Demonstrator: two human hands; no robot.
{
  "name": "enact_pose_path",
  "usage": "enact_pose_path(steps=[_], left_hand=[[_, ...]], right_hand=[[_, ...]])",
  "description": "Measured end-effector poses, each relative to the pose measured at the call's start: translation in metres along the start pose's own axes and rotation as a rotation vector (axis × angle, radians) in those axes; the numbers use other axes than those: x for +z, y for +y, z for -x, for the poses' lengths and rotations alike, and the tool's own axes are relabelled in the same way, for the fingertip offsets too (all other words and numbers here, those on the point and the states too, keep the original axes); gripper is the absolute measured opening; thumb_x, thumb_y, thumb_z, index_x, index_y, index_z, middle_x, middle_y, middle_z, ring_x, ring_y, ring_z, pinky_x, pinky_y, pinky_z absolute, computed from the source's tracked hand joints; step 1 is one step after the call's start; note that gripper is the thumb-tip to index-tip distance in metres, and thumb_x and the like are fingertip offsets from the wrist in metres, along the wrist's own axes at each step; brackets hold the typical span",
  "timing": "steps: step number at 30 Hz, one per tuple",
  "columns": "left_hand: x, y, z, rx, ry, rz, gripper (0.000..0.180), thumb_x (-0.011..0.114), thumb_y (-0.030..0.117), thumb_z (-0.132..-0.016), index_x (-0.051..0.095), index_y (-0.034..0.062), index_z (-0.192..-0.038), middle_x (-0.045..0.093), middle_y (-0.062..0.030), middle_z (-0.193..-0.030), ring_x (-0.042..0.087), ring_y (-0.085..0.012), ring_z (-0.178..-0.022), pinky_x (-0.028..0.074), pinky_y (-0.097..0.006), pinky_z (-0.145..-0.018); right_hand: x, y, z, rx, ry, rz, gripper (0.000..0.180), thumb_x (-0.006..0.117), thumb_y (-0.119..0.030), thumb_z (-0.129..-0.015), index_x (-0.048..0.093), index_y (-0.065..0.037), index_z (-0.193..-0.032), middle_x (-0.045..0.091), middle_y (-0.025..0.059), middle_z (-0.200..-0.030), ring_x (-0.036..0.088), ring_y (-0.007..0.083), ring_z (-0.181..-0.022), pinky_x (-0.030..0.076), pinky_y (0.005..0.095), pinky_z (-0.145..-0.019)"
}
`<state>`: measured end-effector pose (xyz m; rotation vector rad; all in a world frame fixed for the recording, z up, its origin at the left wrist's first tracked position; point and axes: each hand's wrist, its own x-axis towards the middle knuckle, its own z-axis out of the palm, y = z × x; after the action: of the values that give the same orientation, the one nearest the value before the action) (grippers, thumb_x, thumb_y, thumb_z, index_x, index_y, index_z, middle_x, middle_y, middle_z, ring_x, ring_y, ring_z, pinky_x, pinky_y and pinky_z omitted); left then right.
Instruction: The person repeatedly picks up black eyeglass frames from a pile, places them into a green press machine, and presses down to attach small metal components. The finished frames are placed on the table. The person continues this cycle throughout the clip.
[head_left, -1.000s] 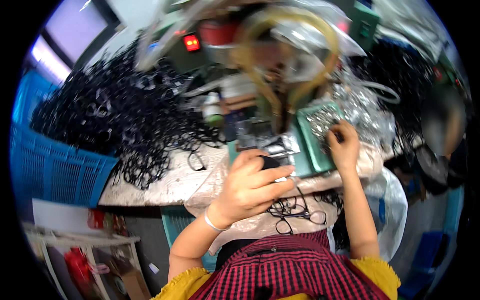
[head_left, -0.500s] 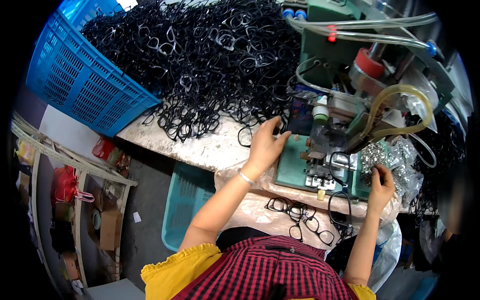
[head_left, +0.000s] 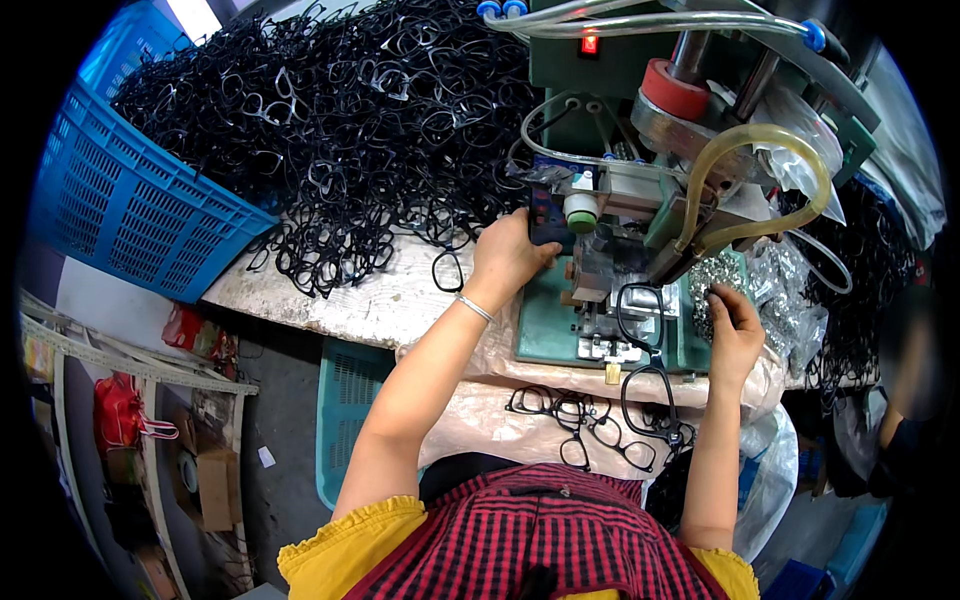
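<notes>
L hand point(head_left: 505, 262) rested open-fingered against the press point(head_left: 620, 250), steadying it; R hand point(head_left: 735, 325), right of press, pinched small metal bits point(head_left: 775, 290) for feeding in.

A bare strip of table point(head_left: 380, 300) lies open beside the left hand point(head_left: 505, 262), hemmed by the heap of black frames point(head_left: 340, 130) behind, the green machine point(head_left: 640, 250) alongside, and hoses point(head_left: 745, 190) arching overhead.
</notes>
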<state>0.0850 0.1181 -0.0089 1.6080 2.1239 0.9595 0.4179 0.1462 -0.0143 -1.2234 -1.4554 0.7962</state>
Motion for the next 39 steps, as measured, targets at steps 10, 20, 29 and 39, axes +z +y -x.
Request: enact_pose_path(steps=[10,20,29,39], left_hand=[[-0.071,-0.071,0.045,-0.200,0.486,-0.281,0.050,0.085,0.035,-0.077,0.055,0.0030,-0.101,0.065,-0.0104,-0.074,0.065,-0.0327,-0.066,0.051,-0.042,-0.061],[-0.064,-0.116,0.041,-0.484,0.088,0.505,0.016,0.075,0.010,-0.085,0.061,0.0051,-0.090,0.056,0.0018,-0.067,0.050,-0.0065,-0.050,0.035,-0.023,-0.042],[-0.089,0.110,0.058,0.883,0.342,0.638,0.011,0.055,-0.001,-0.098,0.056,-0.0030,-0.109,0.063,-0.0186,-0.105,0.065,-0.0251,-0.091,0.061,-0.035,-0.069],[-0.055,0.094,0.081,1.081,0.112,0.295,0.013,0.073,0.014,-0.078,0.073,0.0113,-0.091,0.076,-0.0092,-0.104,0.067,-0.0197,-0.076,0.045,-0.034,-0.069]], right_hand=[[-0.041,-0.011,0.041,0.004,0.112,0.095,0.012,0.069,0.000,-0.085,0.072,0.002,-0.097,0.071,0.0060,-0.095,0.065,0.0156,-0.092,0.049,0.0286,-0.087],[0.055,-0.094,0.007,-0.173,-0.075,-0.205,0.012,0.068,-0.001,-0.079,0.065,0.001,-0.090,0.070,0.0120,-0.090,0.067,0.0222,-0.089,0.050,0.0314,-0.081],[0.061,-0.097,0.021,0.065,-0.213,-0.759,0.052,0.070,0.003,-0.086,0.046,0.003,-0.133,0.069,0.0119,-0.111,0.064,0.0134,-0.102,0.047,0.0275,-0.096],[0.027,-0.076,0.012,-0.190,-0.178,-0.139,0.031,0.067,-0.005,-0.085,0.069,-0.004,-0.116,0.067,0.0145,-0.123,0.061,0.0308,-0.120,0.047,0.0385,-0.102]])
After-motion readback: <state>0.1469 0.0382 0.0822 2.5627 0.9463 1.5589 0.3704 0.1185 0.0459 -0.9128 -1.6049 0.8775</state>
